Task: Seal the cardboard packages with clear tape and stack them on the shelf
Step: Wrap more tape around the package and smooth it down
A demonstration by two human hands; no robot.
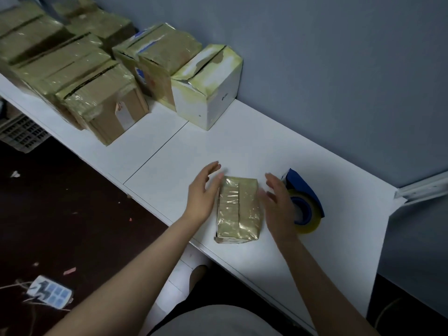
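The small oblong cardboard package [238, 209], wrapped in glossy, crinkled clear tape, lies flat on the smooth white shelf top [242, 141]. Its near end is close to the shelf's front edge. The left hand [203, 190] stands just left of the package, fingers straight and together, gripping nothing; whether its thumb touches the package's side I cannot tell. The right hand [278, 202] hovers at the package's right edge, fingers spread and loose, holding nothing.

Just right of the package, partly behind that hand, sits one blue plastic tape dispenser [305, 187] carrying a round roll of yellowish clear tape. Beyond the package a broad stretch of shelf top runs to the matte blue-grey wall [327, 81], with one thin seam [155, 152] to the package's left.

Well back and left of the package stand one dented white carton [206, 103] and a cluster of tape-wrapped brown cardboard boxes [106, 100]. There seem to be at least five of these, but they blur together. Below and left of the package, one white power strip [49, 292] lies on the dark floor [60, 214].
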